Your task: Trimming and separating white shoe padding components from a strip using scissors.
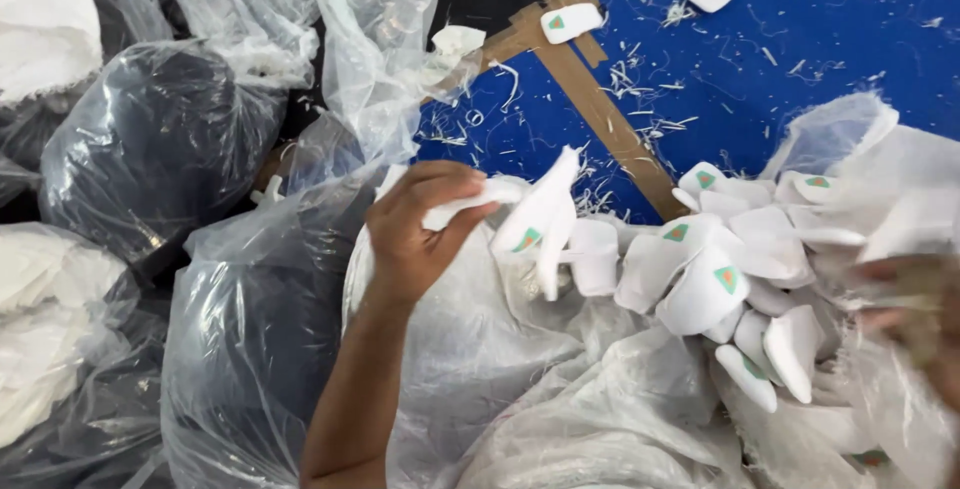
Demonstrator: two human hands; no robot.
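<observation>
Head view: the left hand [415,234] has its fingers [455,189] curled around a few white foam pieces [535,214] (three, perhaps), lifted clear of the heap [735,269] of a dozen-odd more spilling from an opened clear bag [560,389]. The right hand [915,324] is blurred; I cannot tell its grip. Two pieces [572,22] lie apart on the blue floor [800,49].

We see our left hand [420,229] bare, with no glove, ring or watch, and the forearm below it bare as well, no sleeve in view. Our right hand [915,324], at the right edge, is blurred; it too looks bare.
</observation>
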